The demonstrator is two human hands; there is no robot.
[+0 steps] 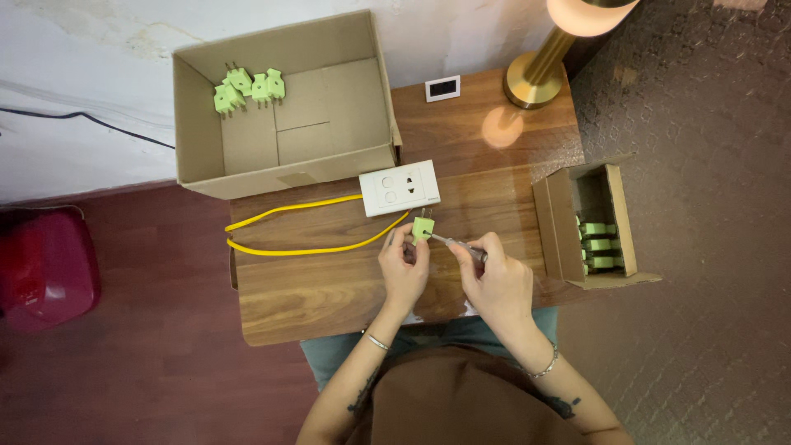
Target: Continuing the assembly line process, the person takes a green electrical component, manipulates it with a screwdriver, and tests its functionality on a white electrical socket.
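My left hand (403, 268) pinches a small light-green plug (423, 228) over the wooden table (329, 288). In my right hand (496, 280) is a thin screwdriver (456, 244), its tip touching the plug's side. Just beyond the plug lies a white wall socket plate (400, 188) with a yellow cable (288, 231) looping to the left. Both wrists wear thin bracelets.
A large open cardboard box (284, 169) at the back left holds several green plugs (247, 87). A small open carton (587, 222) at the right edge holds more green plugs. A brass lamp base (534, 78) and a small white device (442, 88) stand at the back. A red object (45, 268) sits on the floor at left.
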